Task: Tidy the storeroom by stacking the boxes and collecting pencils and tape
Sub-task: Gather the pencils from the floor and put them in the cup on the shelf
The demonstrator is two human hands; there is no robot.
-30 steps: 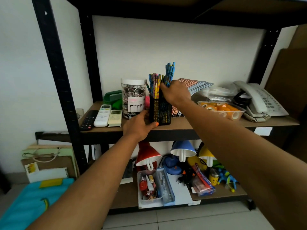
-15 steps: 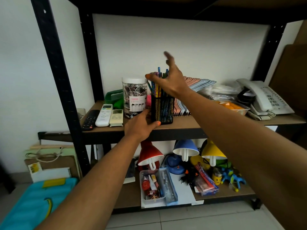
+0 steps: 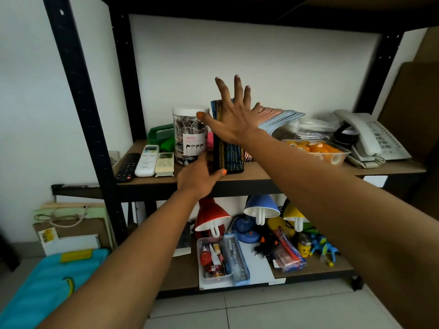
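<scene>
A black mesh pencil holder [image 3: 230, 160] full of coloured pencils [image 3: 217, 110] stands on the upper shelf [image 3: 261, 174]. My left hand [image 3: 199, 178] grips the holder at its base, thumb across the front. In front of the pencil tops my right hand [image 3: 234, 117] is spread wide with straight fingers and holds nothing. A clear tub of orange tape rolls [image 3: 318, 151] sits to the right on the same shelf.
Beside the holder stand a clear jar of earphones [image 3: 188, 136], remotes [image 3: 147, 160], fanned notebooks [image 3: 278, 117] and a white telephone [image 3: 373, 136]. The lower shelf holds three desk lamps [image 3: 261, 207] and a stationery tub [image 3: 213, 260]. Black shelf posts [image 3: 80, 96] frame the left side.
My right hand let go of the pencils it was pushing into the holder, rose and spread its fingers. The left hand stayed on the holder's base.
</scene>
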